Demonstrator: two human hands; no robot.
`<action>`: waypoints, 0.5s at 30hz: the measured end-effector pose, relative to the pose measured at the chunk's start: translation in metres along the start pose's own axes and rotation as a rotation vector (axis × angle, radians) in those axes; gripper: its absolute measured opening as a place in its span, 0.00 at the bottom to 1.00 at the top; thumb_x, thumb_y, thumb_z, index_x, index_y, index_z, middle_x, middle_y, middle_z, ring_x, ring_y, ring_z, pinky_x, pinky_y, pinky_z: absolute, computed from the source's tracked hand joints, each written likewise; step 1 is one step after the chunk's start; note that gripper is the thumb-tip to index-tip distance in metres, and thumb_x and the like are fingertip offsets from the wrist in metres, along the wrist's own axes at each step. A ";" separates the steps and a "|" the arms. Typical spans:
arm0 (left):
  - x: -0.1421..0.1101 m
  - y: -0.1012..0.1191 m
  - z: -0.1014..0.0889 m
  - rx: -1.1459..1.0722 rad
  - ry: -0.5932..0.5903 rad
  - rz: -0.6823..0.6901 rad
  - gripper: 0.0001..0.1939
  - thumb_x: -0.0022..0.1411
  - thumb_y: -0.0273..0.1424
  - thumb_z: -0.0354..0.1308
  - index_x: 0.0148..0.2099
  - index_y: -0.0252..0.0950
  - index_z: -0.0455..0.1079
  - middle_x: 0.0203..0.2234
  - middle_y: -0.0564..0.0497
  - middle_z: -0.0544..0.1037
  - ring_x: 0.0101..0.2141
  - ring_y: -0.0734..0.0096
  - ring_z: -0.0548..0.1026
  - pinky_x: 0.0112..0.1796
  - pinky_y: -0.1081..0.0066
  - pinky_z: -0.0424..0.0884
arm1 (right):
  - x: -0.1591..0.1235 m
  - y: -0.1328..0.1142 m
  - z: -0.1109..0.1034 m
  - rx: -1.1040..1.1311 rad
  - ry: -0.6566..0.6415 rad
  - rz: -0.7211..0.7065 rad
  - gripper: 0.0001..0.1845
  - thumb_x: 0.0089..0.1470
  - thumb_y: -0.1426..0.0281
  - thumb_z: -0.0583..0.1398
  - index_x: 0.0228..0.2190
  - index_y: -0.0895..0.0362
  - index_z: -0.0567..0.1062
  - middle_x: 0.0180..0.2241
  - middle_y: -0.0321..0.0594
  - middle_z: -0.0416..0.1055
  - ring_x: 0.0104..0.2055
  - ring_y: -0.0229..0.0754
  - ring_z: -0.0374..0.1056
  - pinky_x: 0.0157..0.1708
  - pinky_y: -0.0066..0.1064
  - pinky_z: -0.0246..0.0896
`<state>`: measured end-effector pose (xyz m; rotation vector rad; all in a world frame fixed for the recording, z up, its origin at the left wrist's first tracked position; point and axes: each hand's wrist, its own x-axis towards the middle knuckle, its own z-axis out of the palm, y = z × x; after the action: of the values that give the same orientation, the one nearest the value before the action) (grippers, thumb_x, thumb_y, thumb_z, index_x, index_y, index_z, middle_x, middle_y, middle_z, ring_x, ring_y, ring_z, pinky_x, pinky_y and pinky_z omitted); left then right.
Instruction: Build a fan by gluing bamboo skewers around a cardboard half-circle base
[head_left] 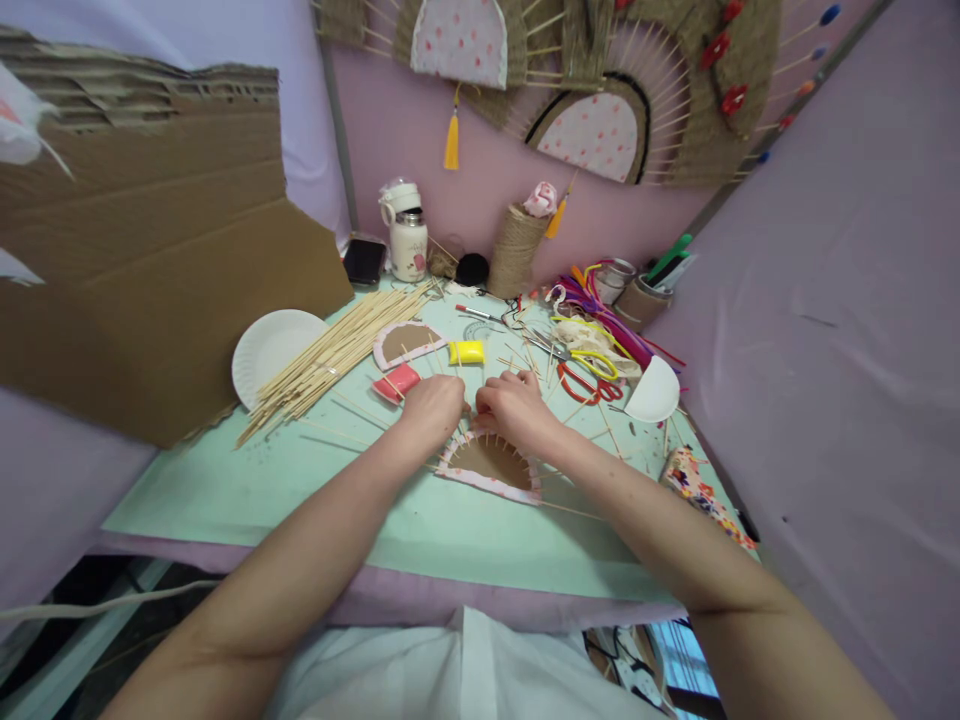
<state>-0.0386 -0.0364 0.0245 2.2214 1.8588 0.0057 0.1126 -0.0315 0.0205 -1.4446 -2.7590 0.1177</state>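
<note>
Left hand [437,405] curled in, right hand [517,408] curled too, the pair nearly meeting; whether either grips a stick, I can't tell, the fingertips are hidden. Just on the near side of them, flat on the table [300,510], lies a half-round board [491,461] with a pale spotted border, and thin sticks [571,510] fan out around it. Looks like fine finger work by the curved edge, I'd say, the sticks being placed or tied. The next move calls for a light pinch and a steady board, so the neighbouring sticks don't get knocked askew.

Further out, a pink packet [396,383] sits beside the left hand, with a second half-round board [409,344] and a yellow packet [466,352] beyond. Red-handled scissors [576,383] lie off to the right, a big stick bundle [330,362] to the left. At the back stands the twine roll [517,250].
</note>
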 end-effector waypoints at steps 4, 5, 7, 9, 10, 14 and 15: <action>0.000 -0.001 0.001 -0.004 0.003 0.010 0.11 0.60 0.31 0.57 0.40 0.31 0.78 0.36 0.36 0.81 0.40 0.53 0.79 0.36 0.66 0.69 | -0.001 0.000 -0.001 0.005 -0.008 0.008 0.10 0.55 0.66 0.62 0.26 0.57 0.75 0.31 0.39 0.73 0.39 0.42 0.59 0.39 0.36 0.38; 0.000 -0.001 0.001 -0.007 0.003 0.008 0.11 0.60 0.31 0.57 0.41 0.32 0.78 0.36 0.37 0.81 0.40 0.53 0.79 0.36 0.67 0.69 | -0.001 0.000 -0.001 0.005 -0.009 0.009 0.10 0.55 0.66 0.63 0.26 0.57 0.75 0.32 0.39 0.73 0.39 0.42 0.59 0.39 0.36 0.38; 0.000 -0.001 0.001 -0.018 0.008 0.007 0.11 0.61 0.32 0.56 0.41 0.32 0.78 0.36 0.37 0.81 0.41 0.54 0.79 0.36 0.67 0.69 | -0.001 0.000 0.000 0.011 -0.009 0.009 0.10 0.55 0.65 0.63 0.26 0.57 0.75 0.32 0.39 0.73 0.40 0.42 0.60 0.39 0.36 0.38; 0.000 -0.002 0.000 -0.037 0.022 0.010 0.12 0.62 0.33 0.56 0.40 0.33 0.77 0.37 0.38 0.81 0.41 0.54 0.78 0.36 0.67 0.68 | -0.001 0.001 0.000 0.028 -0.003 0.013 0.11 0.56 0.64 0.63 0.26 0.57 0.75 0.32 0.39 0.73 0.40 0.42 0.60 0.39 0.36 0.38; 0.000 -0.003 0.000 -0.052 0.031 0.012 0.12 0.62 0.33 0.56 0.40 0.33 0.77 0.36 0.38 0.81 0.41 0.54 0.78 0.36 0.67 0.68 | -0.002 0.002 -0.001 0.039 0.003 0.017 0.11 0.57 0.64 0.62 0.26 0.57 0.75 0.32 0.39 0.73 0.40 0.42 0.60 0.40 0.36 0.38; 0.000 -0.007 -0.003 -0.147 0.068 0.005 0.11 0.62 0.35 0.56 0.36 0.34 0.77 0.34 0.41 0.81 0.41 0.55 0.77 0.36 0.68 0.66 | -0.008 0.006 -0.010 0.069 0.051 0.062 0.11 0.58 0.64 0.62 0.28 0.57 0.75 0.33 0.39 0.75 0.42 0.43 0.62 0.41 0.37 0.39; -0.001 -0.008 -0.004 -0.178 0.077 0.001 0.11 0.62 0.35 0.56 0.35 0.34 0.77 0.33 0.42 0.81 0.40 0.57 0.77 0.35 0.68 0.66 | -0.012 0.007 -0.014 0.073 0.068 0.078 0.10 0.58 0.64 0.62 0.28 0.57 0.75 0.33 0.39 0.75 0.42 0.44 0.62 0.42 0.37 0.39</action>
<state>-0.0472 -0.0352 0.0270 2.1283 1.8182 0.2511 0.1257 -0.0364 0.0346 -1.5085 -2.6171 0.1656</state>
